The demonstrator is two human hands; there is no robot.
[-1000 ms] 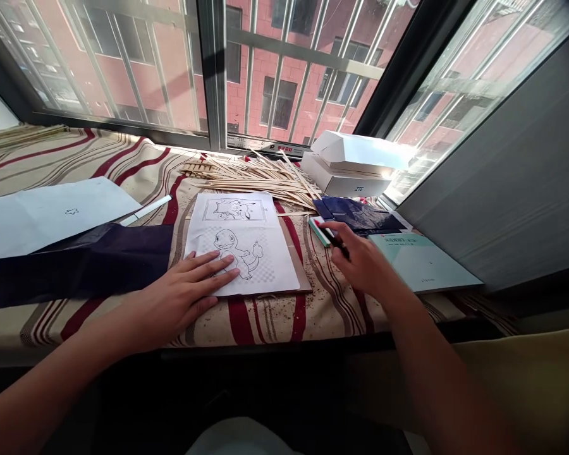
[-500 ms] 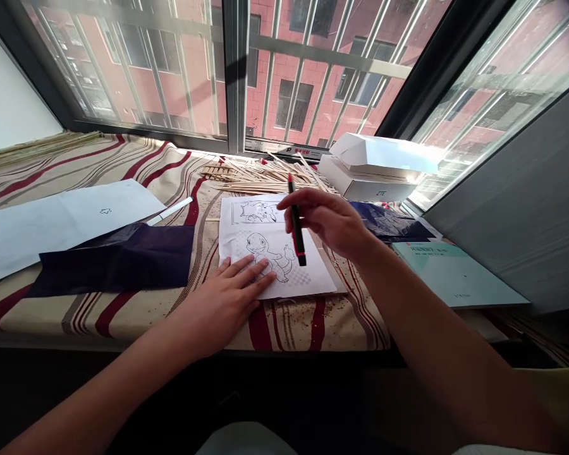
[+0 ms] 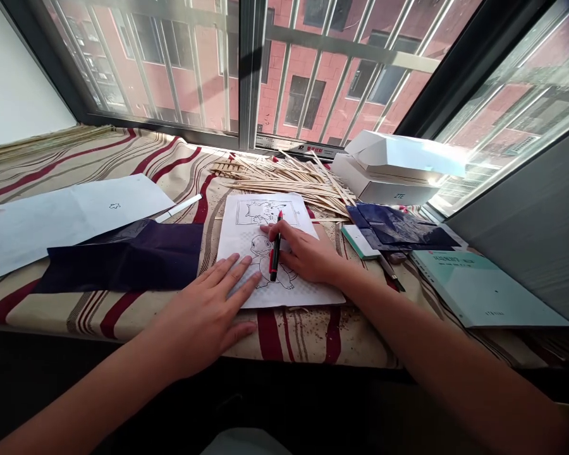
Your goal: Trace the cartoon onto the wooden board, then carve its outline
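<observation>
My right hand [image 3: 303, 249] is shut on a black pen with a red end [image 3: 275, 249], and its tip rests on the lower part of a printed white sheet [image 3: 313, 294]. That sheet carries a line drawing of a cartoon lizard [image 3: 260, 256], partly hidden by the hand and pen, with a framed cartoon above it. My left hand [image 3: 213, 303] lies flat with spread fingers, pressing the sheet's lower left corner. A dark blue carbon paper [image 3: 128, 259] lies just left of the sheet.
A striped cloth [image 3: 313, 335] covers the sill. Further items are a white paper [image 3: 66, 224], a white pen [image 3: 180, 207], a pile of wooden sticks [image 3: 284, 180], a white ZTE box [image 3: 384, 183], more carbon paper [image 3: 403, 227] and a teal book [image 3: 483, 294]. Barred windows stand beyond.
My right hand has come from the right, passed above the sheet and lowered the pen onto the drawing. My left hand stays on the sheet. The whole view has shifted slightly as my head moved.
</observation>
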